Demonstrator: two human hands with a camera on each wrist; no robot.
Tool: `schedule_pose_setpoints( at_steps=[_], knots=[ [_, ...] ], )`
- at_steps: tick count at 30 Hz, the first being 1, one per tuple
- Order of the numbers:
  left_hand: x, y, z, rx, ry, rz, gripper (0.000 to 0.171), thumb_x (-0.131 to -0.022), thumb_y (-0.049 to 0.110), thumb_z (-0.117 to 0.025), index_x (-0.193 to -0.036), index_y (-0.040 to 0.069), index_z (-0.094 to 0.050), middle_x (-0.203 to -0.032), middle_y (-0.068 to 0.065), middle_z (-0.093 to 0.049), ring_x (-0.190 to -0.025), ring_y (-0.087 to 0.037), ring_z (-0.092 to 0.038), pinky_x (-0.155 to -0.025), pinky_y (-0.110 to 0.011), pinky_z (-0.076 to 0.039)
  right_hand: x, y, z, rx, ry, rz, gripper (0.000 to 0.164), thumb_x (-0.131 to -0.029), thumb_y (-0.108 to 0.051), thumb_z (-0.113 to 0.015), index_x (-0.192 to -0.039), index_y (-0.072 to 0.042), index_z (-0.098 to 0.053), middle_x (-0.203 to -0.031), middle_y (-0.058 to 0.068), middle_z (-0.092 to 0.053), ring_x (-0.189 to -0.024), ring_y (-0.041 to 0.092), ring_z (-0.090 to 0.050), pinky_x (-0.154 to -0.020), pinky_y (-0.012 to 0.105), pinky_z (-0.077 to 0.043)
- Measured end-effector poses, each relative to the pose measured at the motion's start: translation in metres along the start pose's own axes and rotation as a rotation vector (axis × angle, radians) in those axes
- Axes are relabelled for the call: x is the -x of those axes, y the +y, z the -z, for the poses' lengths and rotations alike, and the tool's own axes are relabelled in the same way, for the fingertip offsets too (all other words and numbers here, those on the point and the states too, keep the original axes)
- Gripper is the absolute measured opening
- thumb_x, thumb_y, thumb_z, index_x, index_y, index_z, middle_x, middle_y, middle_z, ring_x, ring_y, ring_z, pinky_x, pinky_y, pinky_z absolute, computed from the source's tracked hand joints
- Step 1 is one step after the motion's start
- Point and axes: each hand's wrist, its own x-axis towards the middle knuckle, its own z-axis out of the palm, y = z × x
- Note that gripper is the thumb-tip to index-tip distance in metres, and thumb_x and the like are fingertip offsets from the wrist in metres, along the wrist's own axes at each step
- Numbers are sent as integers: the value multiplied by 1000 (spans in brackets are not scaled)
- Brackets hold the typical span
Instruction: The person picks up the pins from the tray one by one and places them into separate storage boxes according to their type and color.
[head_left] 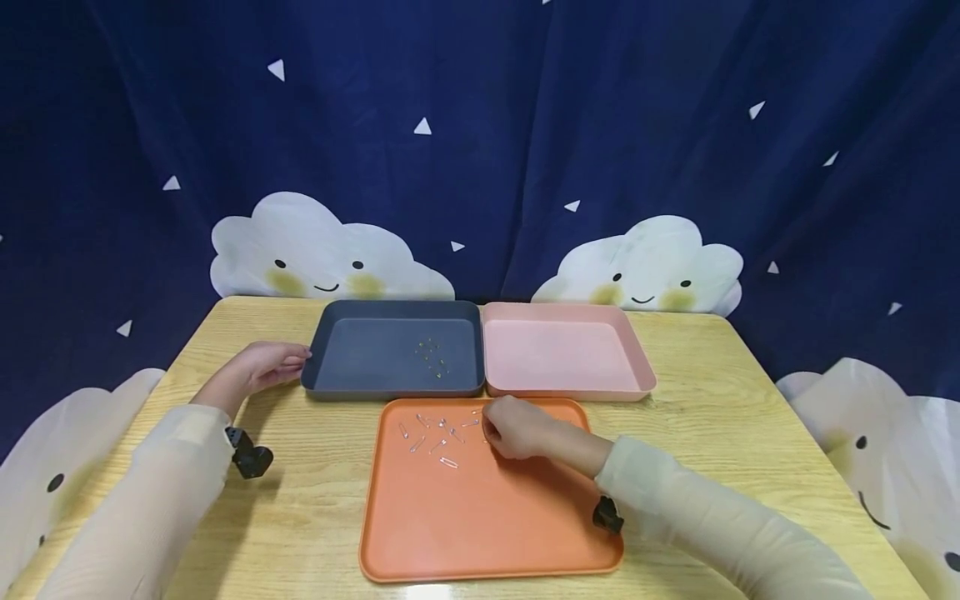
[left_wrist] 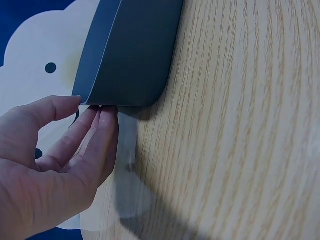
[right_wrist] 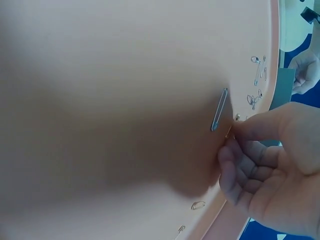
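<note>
On the table (head_left: 697, 400), the left tray (head_left: 367, 346) — small items (head_left: 438, 375) inside — stands beside the right tray (head_left: 562, 346). Before both lies the front tray (head_left: 480, 533), safety pins (head_left: 448, 462) toward its rear.

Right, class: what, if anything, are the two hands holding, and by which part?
Right hand: apparently a gold pin, between thumb and finger; which part is pinched is hidden. Left hand: the dark tray, by its side wall at the rim.

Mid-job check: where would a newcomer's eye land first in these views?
Probably on the bright orange tray at the front, with silver safety pins scattered across its far part and the right hand pinching a tiny gold piece above it. Next, perhaps, the smiling clouds on the navy curtain behind the table.
</note>
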Motion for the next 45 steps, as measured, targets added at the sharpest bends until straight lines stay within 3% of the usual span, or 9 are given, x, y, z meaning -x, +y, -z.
schedule_pose_setpoints(
  at_steps=[11,16,19,20,23,31,35,40,45],
  knots=[
    [-1,-2,0,29,6,-4,62,-97,14,-50,-146,-13,-23,-83,11,-60,-76,6,-59,-77,-13,-56,-1,1,2,-76,-10,3,15,-82,-11,-73,-72,-12,-63,-68,-4,-61,-59,1,-47,-57,13,-42],
    [-6,-5,3,32,10,12,56,-94,16,-56,-142,-8,-38,-95,0,-66,-78,4,-61,-80,-16,-57,-3,0,0,-71,-41,-17,17,-82,-8,-72,-69,-12,-62,-65,-5,-58,-58,3,-47,-56,14,-41],
    [-7,-6,3,33,12,14,57,-94,16,-57,-142,-7,-38,-98,-1,-65,-78,4,-61,-81,-16,-57,-5,-2,-1,-48,-75,-51,20,-84,-8,-68,-68,-14,-58,-64,-7,-52,-59,6,-45,-55,16,-38],
    [-3,-4,0,19,12,4,63,-96,15,-52,-146,-13,-25,-97,-1,-65,-78,5,-60,-81,-16,-57,-5,-2,0,-46,-83,-55,21,-85,-8,-67,-68,-14,-57,-64,-7,-50,-59,6,-44,-55,17,-37],
    [-1,-2,-1,34,10,6,62,-97,13,-51,-146,-13,-24,-82,12,-60,-77,4,-60,-78,-15,-57,-4,-2,1,-87,-83,-52,20,-87,-6,-61,-71,-14,-54,-67,-7,-48,-60,7,-42,-55,17,-35],
    [1,0,-1,18,16,1,62,-96,14,-50,-145,-13,-25,-90,7,-61,-78,5,-60,-81,-15,-57,-4,3,8,-464,-42,-82,4,-87,1,-62,-86,-1,-66,-76,4,-64,-66,5,-50,-61,13,-43],
    [1,0,-1,-2,16,4,62,-97,15,-50,-146,-12,-24,-115,-10,-60,-81,5,-59,-85,-17,-56,-5,4,10,-738,-87,-174,14,-87,5,-61,-98,7,-68,-80,10,-66,-65,8,-51,-59,15,-45],
    [1,1,-2,-16,23,20,63,-97,17,-50,-147,-11,-24,-148,-27,-35,-82,5,-59,-88,-18,-56,-6,5,10,-939,-147,-253,20,-88,4,-59,-107,11,-65,-89,18,-69,-67,10,-57,-65,22,-55],
    [3,3,-3,-7,21,20,63,-97,15,-51,-146,-12,-24,-134,-22,-51,-80,5,-59,-86,-18,-57,-10,8,11,-1056,-190,-298,22,-90,4,-55,-109,15,-60,-87,12,-68,-69,11,-61,-72,26,-60]
  ],
)
